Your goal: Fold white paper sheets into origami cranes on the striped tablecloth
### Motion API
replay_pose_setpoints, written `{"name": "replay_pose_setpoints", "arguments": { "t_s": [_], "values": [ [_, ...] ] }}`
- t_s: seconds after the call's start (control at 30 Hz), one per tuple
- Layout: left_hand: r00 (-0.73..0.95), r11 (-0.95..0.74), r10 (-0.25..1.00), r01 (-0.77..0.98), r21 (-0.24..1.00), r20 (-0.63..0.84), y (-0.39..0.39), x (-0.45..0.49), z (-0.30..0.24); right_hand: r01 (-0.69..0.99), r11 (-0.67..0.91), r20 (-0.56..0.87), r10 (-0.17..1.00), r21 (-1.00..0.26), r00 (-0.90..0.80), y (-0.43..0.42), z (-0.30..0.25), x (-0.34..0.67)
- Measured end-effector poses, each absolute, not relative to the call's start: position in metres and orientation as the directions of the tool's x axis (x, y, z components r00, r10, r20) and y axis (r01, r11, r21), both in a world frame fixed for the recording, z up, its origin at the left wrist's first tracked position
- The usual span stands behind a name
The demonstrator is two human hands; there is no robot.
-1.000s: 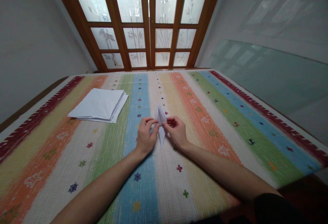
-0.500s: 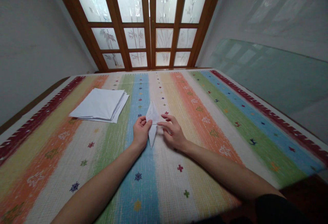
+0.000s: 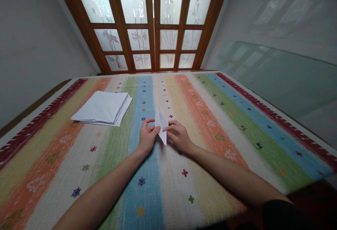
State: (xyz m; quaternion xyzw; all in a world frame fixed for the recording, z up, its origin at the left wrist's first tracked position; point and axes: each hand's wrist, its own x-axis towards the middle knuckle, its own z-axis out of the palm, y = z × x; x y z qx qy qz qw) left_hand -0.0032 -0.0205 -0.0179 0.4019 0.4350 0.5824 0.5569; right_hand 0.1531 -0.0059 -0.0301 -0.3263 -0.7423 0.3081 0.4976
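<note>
A small white folded paper (image 3: 162, 123), narrow and pointed at both ends, is held just above the striped tablecloth (image 3: 113, 160). My left hand (image 3: 148, 135) pinches its left edge, the thumb on the near face and the other fingers partly behind it. On the opposite edge, my right hand (image 3: 179, 136) has its thumb and fingers closed on the paper. Part of the fold lies hidden behind the fingers. The lower tip points down toward me between the two hands.
Left of my hands lies a stack of white paper sheets (image 3: 101, 107) with uneven edges. A wooden door with frosted panes (image 3: 154, 30) stands beyond the table's far edge. A pale glass panel (image 3: 276, 82) leans along the right wall.
The folded paper has shifted slightly right and tilted, its lower tip swinging right. My right hand has closed from loosely spread fingers onto its right edge; my left hand moved right with it.
</note>
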Motion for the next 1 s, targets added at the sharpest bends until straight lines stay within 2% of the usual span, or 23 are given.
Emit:
{"name": "replay_pose_setpoints", "arguments": {
  "t_s": [0.27,0.4,0.57,0.7,0.83,1.0],
  "values": [
    [0.057,-0.013,0.998,-0.259,0.966,0.028,-0.024,0.0,-0.019,0.092,0.339,0.334,0.94,-0.936,-0.072,-0.01,-0.03,0.145],
    [0.069,-0.029,0.997,-0.233,0.972,0.046,-0.027,0.002,-0.022,0.028,0.3,0.301,0.954,-0.953,0.008,-0.009,-0.031,0.143],
    [-0.004,-0.039,0.999,-0.18,0.983,0.039,-0.026,0.002,-0.024,-0.063,0.234,0.238,0.968,-0.97,-0.075,-0.009,-0.03,0.142],
    [0.049,-0.036,0.998,-0.149,0.988,0.044,-0.027,0.001,-0.024,-0.102,0.194,0.209,0.965,-0.976,-0.158,-0.009,-0.029,0.143],
    [0.18,-0.069,0.981,-0.056,0.996,0.078,-0.03,0.002,-0.025,-0.092,0.162,0.175,0.974,-0.982,-0.147,-0.003,-0.026,0.145],
    [0.139,-0.088,0.986,-0.035,0.996,0.092,-0.031,0.004,-0.026,-0.123,0.091,0.1,0.993,-0.988,-0.07,0.003,-0.022,0.148]
  ]
}}
